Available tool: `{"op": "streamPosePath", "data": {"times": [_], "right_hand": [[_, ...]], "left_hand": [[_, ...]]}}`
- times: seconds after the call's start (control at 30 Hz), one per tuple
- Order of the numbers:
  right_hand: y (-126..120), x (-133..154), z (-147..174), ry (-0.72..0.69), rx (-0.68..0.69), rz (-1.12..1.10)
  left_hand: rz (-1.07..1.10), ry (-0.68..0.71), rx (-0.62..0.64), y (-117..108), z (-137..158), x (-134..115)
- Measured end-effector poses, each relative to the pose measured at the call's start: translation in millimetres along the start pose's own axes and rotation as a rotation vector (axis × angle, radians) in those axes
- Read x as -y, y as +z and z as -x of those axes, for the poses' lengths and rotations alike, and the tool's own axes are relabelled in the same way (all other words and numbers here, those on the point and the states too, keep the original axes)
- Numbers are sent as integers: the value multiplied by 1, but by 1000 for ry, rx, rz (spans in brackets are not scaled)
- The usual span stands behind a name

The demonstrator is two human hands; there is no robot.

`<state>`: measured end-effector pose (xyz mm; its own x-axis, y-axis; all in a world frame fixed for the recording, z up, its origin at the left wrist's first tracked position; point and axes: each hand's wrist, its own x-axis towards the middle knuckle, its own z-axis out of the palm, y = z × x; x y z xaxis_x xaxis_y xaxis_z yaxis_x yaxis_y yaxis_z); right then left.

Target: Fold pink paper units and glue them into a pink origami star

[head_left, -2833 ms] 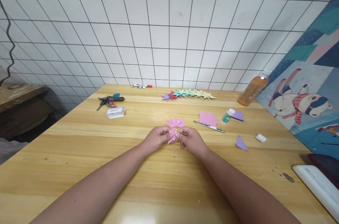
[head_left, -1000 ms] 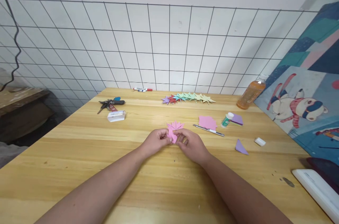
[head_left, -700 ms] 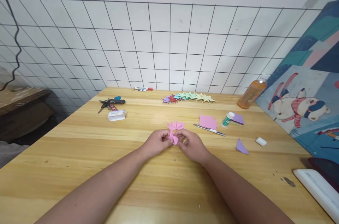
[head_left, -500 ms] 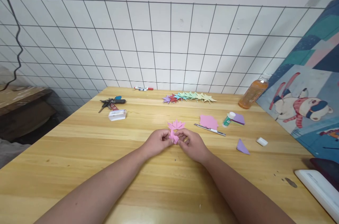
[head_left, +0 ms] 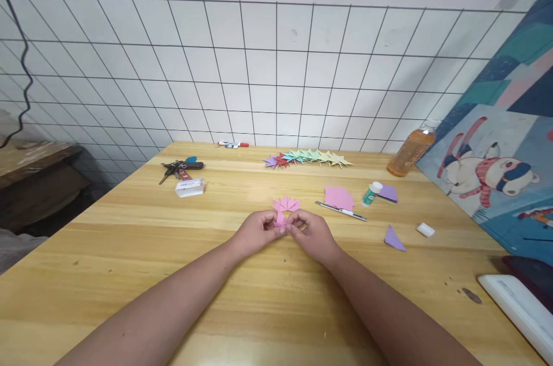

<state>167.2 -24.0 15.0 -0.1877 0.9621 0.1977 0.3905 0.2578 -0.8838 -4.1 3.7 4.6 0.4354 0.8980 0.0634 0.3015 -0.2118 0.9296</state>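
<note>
Both hands met at mid-tabletop [head_left: 129,274], closed in a pinch on one small pink folded paper piece [head_left: 280,220]. The left hand [head_left: 256,231] gripped its left edge; the right hand [head_left: 313,233] gripped its right edge, fingertips nearly touching. The piece sat just above the wood, directly in front of a fan of pink folded pieces [head_left: 286,203] lying flat. A craft knife [head_left: 341,211], a pink paper stack [head_left: 339,197] and a glue stick [head_left: 370,193] lay to the right, apart from the hands.

Assessment: the fold was best made with edges aligned first, then the crease pressed firmly with a fingertip against the tabletop, keeping pressure light to avoid tearing.
</note>
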Motion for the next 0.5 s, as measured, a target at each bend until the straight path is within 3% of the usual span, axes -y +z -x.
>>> {"op": "streamPosePath", "data": {"times": [0.2, 0.5], "right_hand": [[3, -4, -1, -2, -30, -86], [1, -4, -4, 117, 25, -265]], "left_hand": [[-25, 38, 37, 1, -1, 1], [-22, 10, 51, 2, 1, -4]]}}
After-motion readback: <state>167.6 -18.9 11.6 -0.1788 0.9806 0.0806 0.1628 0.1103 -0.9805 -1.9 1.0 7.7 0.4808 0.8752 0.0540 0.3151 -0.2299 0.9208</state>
